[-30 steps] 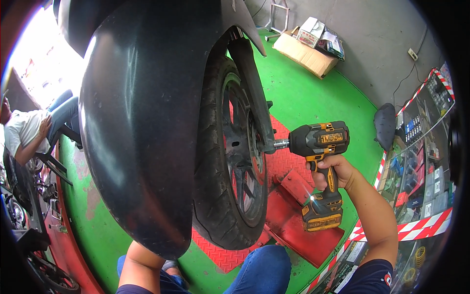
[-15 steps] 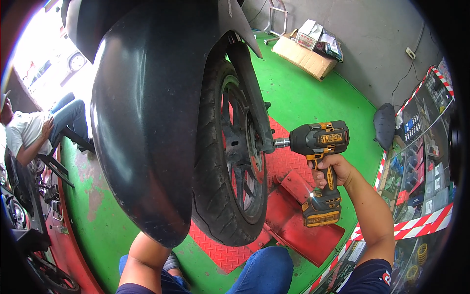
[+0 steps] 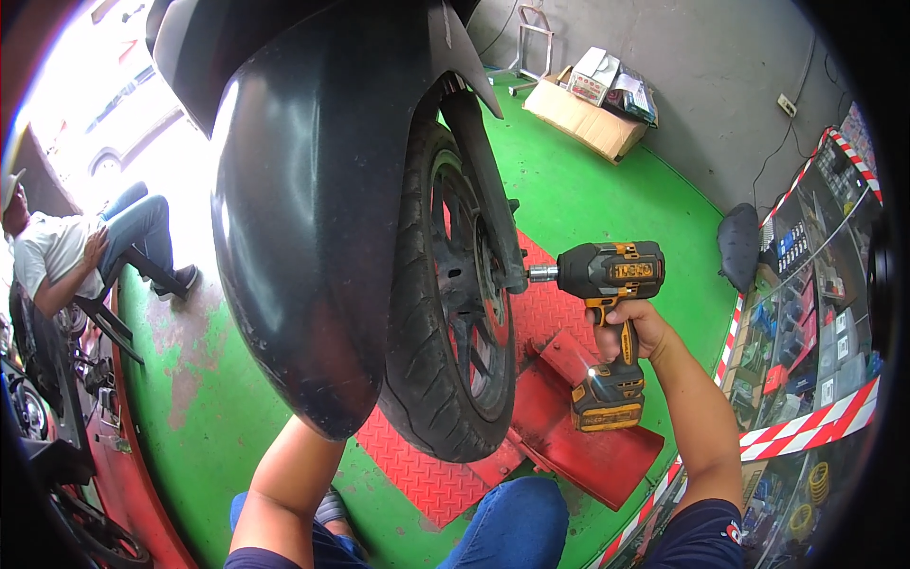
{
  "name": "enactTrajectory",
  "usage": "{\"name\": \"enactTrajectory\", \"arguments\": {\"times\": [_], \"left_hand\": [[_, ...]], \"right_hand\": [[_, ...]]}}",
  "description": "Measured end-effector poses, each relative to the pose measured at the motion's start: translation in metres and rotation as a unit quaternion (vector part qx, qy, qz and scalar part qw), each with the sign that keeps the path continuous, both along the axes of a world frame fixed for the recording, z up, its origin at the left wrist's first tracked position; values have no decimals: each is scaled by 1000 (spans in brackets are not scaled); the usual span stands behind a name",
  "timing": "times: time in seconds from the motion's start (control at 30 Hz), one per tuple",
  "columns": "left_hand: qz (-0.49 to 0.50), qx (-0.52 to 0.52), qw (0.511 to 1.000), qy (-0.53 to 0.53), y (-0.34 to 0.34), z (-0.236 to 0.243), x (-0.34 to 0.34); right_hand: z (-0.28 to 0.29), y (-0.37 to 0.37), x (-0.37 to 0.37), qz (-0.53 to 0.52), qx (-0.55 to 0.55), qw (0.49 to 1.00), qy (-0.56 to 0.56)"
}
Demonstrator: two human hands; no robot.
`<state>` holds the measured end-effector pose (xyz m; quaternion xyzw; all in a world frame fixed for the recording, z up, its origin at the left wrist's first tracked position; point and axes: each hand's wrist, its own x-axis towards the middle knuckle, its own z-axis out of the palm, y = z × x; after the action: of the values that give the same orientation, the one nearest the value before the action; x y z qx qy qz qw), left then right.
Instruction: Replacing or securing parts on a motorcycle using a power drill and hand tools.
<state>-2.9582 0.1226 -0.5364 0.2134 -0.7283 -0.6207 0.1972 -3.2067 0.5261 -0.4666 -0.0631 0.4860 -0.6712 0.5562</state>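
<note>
My right hand is closed round the grip of a black and yellow cordless impact wrench, its forefinger near the trigger. A silver socket on the wrench reaches to the axle end at the foot of the fork leg. The motorcycle's front wheel stands just left of it, with a black tyre and dark spokes. My left forearm rises behind the glossy black front fender, which hides the left hand.
Under the wheel lies a red tread plate with red metal parts beside it. To the right, a glass display case has striped tape along its edges. A cardboard box lies by the wall. A seated person is at left.
The fender has swung to the right and the tyre's lower end sits slightly higher. My right hand and the impact wrench have shifted a little left, with the socket still at the axle end.
</note>
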Motion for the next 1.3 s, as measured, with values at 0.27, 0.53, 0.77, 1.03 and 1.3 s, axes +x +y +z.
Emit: {"name": "enactTrajectory", "arguments": {"times": [0.27, 0.53, 0.77, 1.03, 1.3], "left_hand": [[-9, -6, 1000, 6, -3, 2, -9], [-17, -15, 1000, 10, -10, -1, -18], [-25, -28, 999, 34, -23, -3, -34], [-43, -45, 995, 84, -33, -16, -78], [-72, -135, 976, 155, -41, -33, -72]], "right_hand": [[-21, 5, 13, -11, -52, 997, 48], [4, 38, 56, -45, -23, 998, 31], [54, 70, 133, -64, 65, 992, 92], [46, 76, 226, 2, 168, 976, 138], [-27, 44, 295, 85, 269, 933, 222]]}}
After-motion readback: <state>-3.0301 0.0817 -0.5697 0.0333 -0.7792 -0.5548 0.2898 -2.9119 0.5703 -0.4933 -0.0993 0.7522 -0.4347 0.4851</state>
